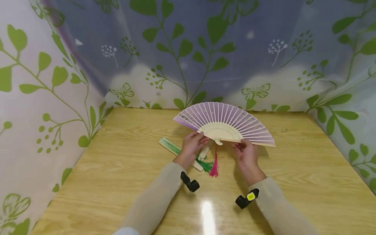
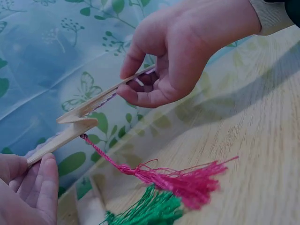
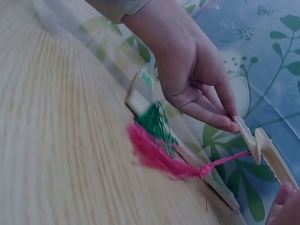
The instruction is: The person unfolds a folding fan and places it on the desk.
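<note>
A purple folding fan (image 1: 218, 120) with pale ribs is spread wide and raised above the table in the head view. My left hand (image 1: 193, 146) pinches its left outer rib between thumb and fingers. On the opposite side my right hand (image 1: 248, 157) grips the right outer rib. From the fan's pivot hangs a pink tassel (image 1: 215, 165), also visible in the left wrist view (image 2: 187, 183). Beneath my left hand lies a narrow pale strip with a green face (image 1: 170, 146), partly hidden by the hand. A green tassel (image 1: 206, 165) lies beside its near end.
The wooden table (image 1: 123, 176) extends around both arms, with a bright glare spot near the front. Behind it hangs a blue and white leaf-patterned cloth (image 1: 164, 65), with similar cloth at both sides. A second pale strip (image 1: 205, 150) shows below the fan's pivot.
</note>
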Motion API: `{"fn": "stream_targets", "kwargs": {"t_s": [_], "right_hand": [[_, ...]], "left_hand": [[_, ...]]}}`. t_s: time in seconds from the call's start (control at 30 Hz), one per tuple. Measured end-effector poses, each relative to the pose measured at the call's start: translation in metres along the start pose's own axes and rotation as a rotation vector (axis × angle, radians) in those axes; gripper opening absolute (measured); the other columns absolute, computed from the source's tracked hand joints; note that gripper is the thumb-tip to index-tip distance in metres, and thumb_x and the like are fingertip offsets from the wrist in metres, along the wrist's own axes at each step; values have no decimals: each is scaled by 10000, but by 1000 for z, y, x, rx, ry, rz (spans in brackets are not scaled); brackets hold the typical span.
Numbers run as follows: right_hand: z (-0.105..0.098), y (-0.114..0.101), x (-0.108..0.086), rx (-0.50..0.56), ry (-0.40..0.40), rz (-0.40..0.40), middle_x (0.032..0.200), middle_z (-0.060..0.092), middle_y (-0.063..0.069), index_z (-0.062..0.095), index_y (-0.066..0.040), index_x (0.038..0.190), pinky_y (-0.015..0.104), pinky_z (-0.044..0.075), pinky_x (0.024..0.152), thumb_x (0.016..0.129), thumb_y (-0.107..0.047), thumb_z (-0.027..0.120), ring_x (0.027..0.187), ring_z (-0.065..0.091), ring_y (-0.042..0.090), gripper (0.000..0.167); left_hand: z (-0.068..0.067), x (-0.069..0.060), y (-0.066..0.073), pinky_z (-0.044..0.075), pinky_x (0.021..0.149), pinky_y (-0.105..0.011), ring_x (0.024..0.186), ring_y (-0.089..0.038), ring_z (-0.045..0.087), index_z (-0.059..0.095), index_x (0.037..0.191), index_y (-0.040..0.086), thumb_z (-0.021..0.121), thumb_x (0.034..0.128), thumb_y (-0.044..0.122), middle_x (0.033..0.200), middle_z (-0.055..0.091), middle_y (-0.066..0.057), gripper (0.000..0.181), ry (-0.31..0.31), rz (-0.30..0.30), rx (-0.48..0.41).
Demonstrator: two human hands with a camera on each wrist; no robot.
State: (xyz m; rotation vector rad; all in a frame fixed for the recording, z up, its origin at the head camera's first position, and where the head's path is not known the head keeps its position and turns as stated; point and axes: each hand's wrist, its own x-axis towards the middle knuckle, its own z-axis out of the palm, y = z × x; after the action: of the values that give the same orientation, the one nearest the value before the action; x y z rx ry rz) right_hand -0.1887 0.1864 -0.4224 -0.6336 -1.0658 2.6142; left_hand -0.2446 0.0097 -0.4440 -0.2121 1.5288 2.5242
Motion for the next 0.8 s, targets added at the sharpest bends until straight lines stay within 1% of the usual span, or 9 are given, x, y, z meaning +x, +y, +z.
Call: {"fn": "stream_targets", "kwargs": {"t_s": [0.1, 0.2, 0.23, 0.37, 0.4, 0.47, 0.57, 0.67, 0.8], "right_hand": [[-6, -4, 4, 26, 35, -35, 639, 531, 47, 471, -14, 854, 233, 552, 599, 955, 47, 422, 582, 574, 158, 127], [-11, -7, 10, 23, 77, -86, 616, 527, 35, 450, -26, 886, 229, 540, 551, 945, 48, 418, 548, 561, 148, 99], [-13, -8, 11, 24, 94, -98, 612, 524, 32, 447, -29, 896, 228, 535, 539, 942, 47, 424, 540, 555, 146, 91], [-19, -16, 17, 87, 151, -131, 606, 519, 44, 437, -23, 907, 238, 523, 507, 929, 51, 422, 520, 530, 154, 79], [-20, -19, 19, 115, 161, -132, 603, 515, 51, 438, -18, 894, 242, 520, 500, 927, 53, 419, 514, 524, 158, 80], [-22, -24, 21, 167, 185, -132, 600, 510, 66, 437, -7, 873, 251, 517, 488, 925, 54, 413, 501, 517, 170, 84], [-26, -30, 25, 199, 211, -144, 609, 514, 75, 446, -1, 868, 255, 515, 476, 913, 58, 421, 494, 517, 176, 78], [-31, -34, 27, 210, 228, -155, 620, 530, 78, 456, 0, 906, 260, 516, 471, 910, 60, 429, 492, 521, 178, 66], [-40, -41, 31, 212, 253, -177, 615, 543, 74, 443, -11, 951, 263, 515, 455, 926, 50, 421, 477, 524, 174, 70]], "left_hand": [[10, 5, -3, 600, 723, -276, 656, -124, 672, 566, 916, 5, 605, 963, 52, 734, 647, -59, 77, -1, -25, 2], [21, 12, -6, 593, 672, -242, 644, -120, 667, 573, 922, 3, 611, 960, 57, 729, 637, -62, 77, -11, -52, 5], [25, 14, -7, 594, 676, -244, 644, -121, 666, 573, 917, 6, 611, 961, 59, 729, 636, -65, 79, -18, -62, 5], [44, 22, -11, 597, 785, -325, 642, -125, 657, 586, 887, 6, 609, 960, 49, 714, 631, -66, 88, -27, -72, 13], [49, 24, -13, 589, 820, -353, 639, -124, 653, 585, 875, 3, 607, 959, 42, 711, 626, -62, 96, -33, -65, 21], [58, 28, -17, 578, 848, -385, 626, -126, 644, 603, 879, -22, 609, 954, 29, 698, 619, -62, 91, -32, -45, 43], [69, 31, -23, 589, 818, -386, 601, -123, 627, 612, 886, -60, 608, 949, 10, 686, 616, -71, 95, -34, -20, 71], [79, 32, -28, 602, 770, -355, 601, -118, 622, 624, 954, -90, 611, 947, 11, 714, 622, -76, 102, -35, 4, 118], [91, 33, -35, 606, 743, -342, 636, -138, 650, 644, 1026, -79, 621, 947, 35, 758, 638, -90, 140, -34, -1, 186]]}}
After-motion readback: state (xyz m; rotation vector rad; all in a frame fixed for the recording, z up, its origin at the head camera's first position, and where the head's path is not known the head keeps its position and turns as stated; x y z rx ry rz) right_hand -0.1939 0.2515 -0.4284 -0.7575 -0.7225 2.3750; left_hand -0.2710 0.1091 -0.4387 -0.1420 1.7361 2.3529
